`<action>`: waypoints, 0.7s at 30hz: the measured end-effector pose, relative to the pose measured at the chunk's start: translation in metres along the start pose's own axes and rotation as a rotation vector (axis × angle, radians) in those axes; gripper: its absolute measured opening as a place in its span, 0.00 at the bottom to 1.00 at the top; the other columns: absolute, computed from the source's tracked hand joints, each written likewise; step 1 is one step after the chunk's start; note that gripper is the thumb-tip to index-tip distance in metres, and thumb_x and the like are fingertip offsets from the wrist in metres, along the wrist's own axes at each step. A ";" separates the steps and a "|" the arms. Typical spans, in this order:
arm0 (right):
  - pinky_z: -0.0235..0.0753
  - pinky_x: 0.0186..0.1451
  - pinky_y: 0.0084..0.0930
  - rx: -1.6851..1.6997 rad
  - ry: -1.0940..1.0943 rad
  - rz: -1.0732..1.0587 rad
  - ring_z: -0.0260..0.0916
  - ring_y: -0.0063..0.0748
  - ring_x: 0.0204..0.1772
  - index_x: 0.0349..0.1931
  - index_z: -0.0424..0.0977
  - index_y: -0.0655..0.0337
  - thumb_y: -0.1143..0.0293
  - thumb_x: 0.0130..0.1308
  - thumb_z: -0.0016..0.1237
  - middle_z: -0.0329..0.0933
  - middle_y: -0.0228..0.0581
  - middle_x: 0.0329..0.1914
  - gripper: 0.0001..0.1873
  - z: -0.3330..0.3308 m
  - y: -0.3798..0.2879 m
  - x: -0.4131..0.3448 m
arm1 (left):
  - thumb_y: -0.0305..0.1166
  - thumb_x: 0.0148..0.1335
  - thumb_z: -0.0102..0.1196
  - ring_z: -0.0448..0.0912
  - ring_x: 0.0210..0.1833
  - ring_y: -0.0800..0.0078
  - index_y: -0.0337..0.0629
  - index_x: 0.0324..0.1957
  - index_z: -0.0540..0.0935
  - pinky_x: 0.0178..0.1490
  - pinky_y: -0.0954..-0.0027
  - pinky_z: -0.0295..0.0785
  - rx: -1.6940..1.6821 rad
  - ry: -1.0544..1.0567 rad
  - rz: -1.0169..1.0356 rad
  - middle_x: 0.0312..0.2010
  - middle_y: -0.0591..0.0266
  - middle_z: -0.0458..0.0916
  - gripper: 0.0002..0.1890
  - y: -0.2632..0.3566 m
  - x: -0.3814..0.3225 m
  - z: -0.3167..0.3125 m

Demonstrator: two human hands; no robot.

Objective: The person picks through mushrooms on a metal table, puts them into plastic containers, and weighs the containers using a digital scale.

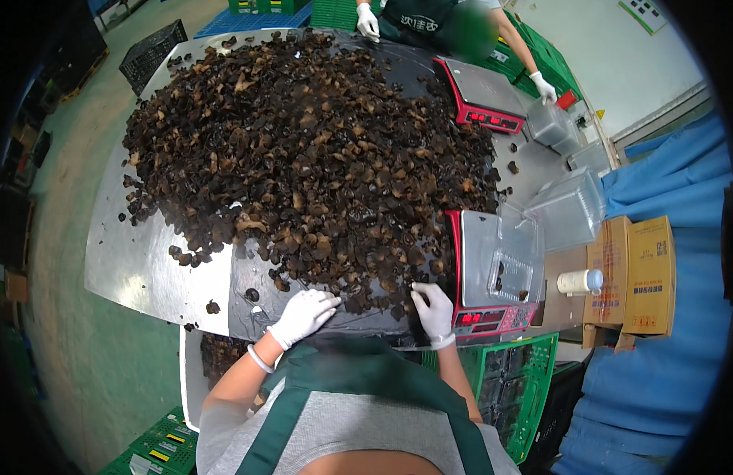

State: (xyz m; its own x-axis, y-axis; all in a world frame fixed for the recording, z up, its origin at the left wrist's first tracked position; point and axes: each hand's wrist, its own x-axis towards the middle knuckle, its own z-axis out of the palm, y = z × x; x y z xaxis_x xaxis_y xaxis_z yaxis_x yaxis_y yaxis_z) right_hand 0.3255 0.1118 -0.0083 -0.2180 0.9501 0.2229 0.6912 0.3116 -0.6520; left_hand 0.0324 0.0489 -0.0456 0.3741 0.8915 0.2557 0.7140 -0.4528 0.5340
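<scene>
A large heap of dark wood ear mushrooms point(319, 160) covers the middle of the metal table point(123, 249). My left hand point(304, 314), in a white glove, rests at the heap's near edge with its fingers together; whether anything is under them cannot be told. My right hand point(433, 310), also gloved, is at the near right edge of the heap, thumb and forefinger apart, beside a red digital scale point(476, 261). On that scale stands a clear plastic tub point(511, 267) with a few mushroom pieces in it.
Across the table a gloved co-worker point(420, 24) stands by a second red scale point(485, 89). Stacked clear tubs point(568, 208), a capped bottle point(580, 281) and cardboard boxes point(630, 279) are at the right. A green crate point(547, 380) stands below the near right edge, a white bin point(191, 380) below the left.
</scene>
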 end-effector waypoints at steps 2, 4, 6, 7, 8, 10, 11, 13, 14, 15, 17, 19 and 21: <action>0.74 0.41 0.31 0.080 -0.083 0.099 0.75 0.42 0.37 0.37 0.77 0.60 0.71 0.56 0.54 0.76 0.40 0.34 0.08 0.008 -0.013 0.008 | 0.36 0.57 0.56 0.75 0.37 0.64 0.47 0.43 0.81 0.41 0.65 0.70 -0.026 0.028 -0.097 0.30 0.62 0.76 0.13 0.001 -0.009 -0.001; 0.73 0.41 0.30 -0.006 -0.112 -0.153 0.72 0.40 0.39 0.43 0.76 0.57 0.65 0.57 0.54 0.74 0.37 0.38 0.14 0.022 -0.022 0.009 | 0.36 0.56 0.56 0.75 0.38 0.64 0.46 0.43 0.81 0.43 0.65 0.71 -0.037 0.031 -0.163 0.32 0.62 0.77 0.13 0.004 -0.015 0.002; 0.73 0.42 0.29 -0.130 -0.235 -0.279 0.71 0.37 0.40 0.45 0.75 0.54 0.63 0.56 0.53 0.73 0.34 0.41 0.16 0.034 -0.027 -0.002 | 0.34 0.55 0.57 0.75 0.40 0.63 0.45 0.43 0.81 0.44 0.65 0.71 -0.079 0.043 -0.190 0.34 0.61 0.78 0.12 0.008 -0.014 0.004; 0.74 0.42 0.28 -0.124 -0.291 -0.335 0.71 0.36 0.40 0.45 0.75 0.53 0.64 0.56 0.52 0.72 0.33 0.42 0.16 0.039 -0.023 -0.014 | 0.33 0.55 0.57 0.75 0.41 0.62 0.44 0.42 0.81 0.45 0.65 0.71 -0.097 0.051 -0.209 0.35 0.61 0.79 0.12 0.010 -0.015 0.004; 0.74 0.41 0.27 -0.120 -0.347 -0.389 0.71 0.35 0.41 0.45 0.75 0.52 0.64 0.56 0.52 0.72 0.32 0.42 0.15 0.042 -0.019 -0.026 | 0.32 0.55 0.57 0.75 0.41 0.61 0.44 0.42 0.81 0.46 0.64 0.71 -0.126 0.095 -0.207 0.36 0.60 0.79 0.12 0.010 -0.017 0.006; 0.75 0.40 0.26 -0.044 -0.468 -0.418 0.73 0.34 0.38 0.42 0.76 0.52 0.65 0.56 0.52 0.74 0.32 0.39 0.12 0.040 -0.019 -0.041 | 0.30 0.54 0.58 0.76 0.43 0.60 0.43 0.41 0.81 0.47 0.64 0.71 -0.181 0.188 -0.210 0.39 0.59 0.79 0.11 0.005 -0.026 0.015; 0.75 0.41 0.27 0.022 -0.470 -0.338 0.74 0.34 0.38 0.39 0.77 0.54 0.65 0.56 0.53 0.75 0.33 0.38 0.10 0.035 -0.021 -0.043 | 0.28 0.52 0.58 0.76 0.43 0.58 0.42 0.38 0.81 0.46 0.62 0.71 -0.233 0.253 -0.218 0.39 0.58 0.80 0.09 0.001 -0.030 0.021; 0.76 0.41 0.28 0.103 -0.411 -0.211 0.76 0.36 0.38 0.35 0.78 0.57 0.68 0.56 0.54 0.77 0.36 0.35 0.07 0.017 -0.024 -0.040 | 0.27 0.52 0.58 0.76 0.42 0.58 0.41 0.37 0.81 0.46 0.62 0.71 -0.192 0.291 -0.179 0.39 0.57 0.80 0.09 -0.005 -0.037 0.031; 0.76 0.42 0.28 0.121 -0.349 -0.159 0.76 0.38 0.39 0.34 0.78 0.58 0.70 0.56 0.54 0.78 0.38 0.35 0.06 0.007 -0.022 -0.032 | 0.27 0.52 0.58 0.76 0.41 0.57 0.41 0.36 0.81 0.45 0.61 0.71 -0.173 0.302 -0.157 0.38 0.57 0.80 0.08 -0.004 -0.038 0.032; 0.76 0.42 0.28 0.151 -0.246 -0.048 0.76 0.40 0.39 0.34 0.78 0.60 0.73 0.55 0.54 0.78 0.41 0.33 0.06 0.003 -0.016 -0.025 | 0.29 0.53 0.57 0.75 0.43 0.58 0.41 0.36 0.81 0.46 0.62 0.70 -0.133 0.270 -0.162 0.39 0.57 0.79 0.08 -0.002 -0.038 0.032; 0.75 0.42 0.30 0.033 -0.072 0.046 0.76 0.42 0.39 0.34 0.78 0.61 0.74 0.56 0.53 0.77 0.44 0.34 0.05 -0.002 -0.006 -0.007 | 0.29 0.53 0.57 0.75 0.43 0.58 0.41 0.36 0.81 0.46 0.62 0.70 -0.127 0.281 -0.166 0.39 0.58 0.79 0.08 -0.002 -0.037 0.032; 0.75 0.42 0.33 -0.215 -0.037 -0.015 0.75 0.44 0.39 0.42 0.75 0.58 0.70 0.53 0.56 0.76 0.42 0.37 0.14 0.011 0.021 0.000 | 0.29 0.53 0.57 0.75 0.44 0.58 0.41 0.37 0.81 0.47 0.62 0.70 -0.118 0.282 -0.163 0.40 0.58 0.79 0.08 0.000 -0.035 0.030; 0.75 0.41 0.34 -0.347 0.014 -0.056 0.75 0.43 0.39 0.45 0.74 0.55 0.68 0.51 0.57 0.75 0.40 0.39 0.19 0.027 0.033 0.002 | 0.29 0.53 0.57 0.75 0.44 0.58 0.41 0.36 0.81 0.47 0.62 0.70 -0.122 0.275 -0.153 0.40 0.58 0.79 0.08 0.001 -0.035 0.030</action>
State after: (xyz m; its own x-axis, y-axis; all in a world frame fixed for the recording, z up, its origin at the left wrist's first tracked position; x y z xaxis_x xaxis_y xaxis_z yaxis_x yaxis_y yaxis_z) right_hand 0.3289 0.1246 -0.0488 -0.2545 0.9306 0.2630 0.8719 0.3385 -0.3539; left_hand 0.0380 0.0171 -0.0779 0.0827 0.9278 0.3639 0.6669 -0.3229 0.6715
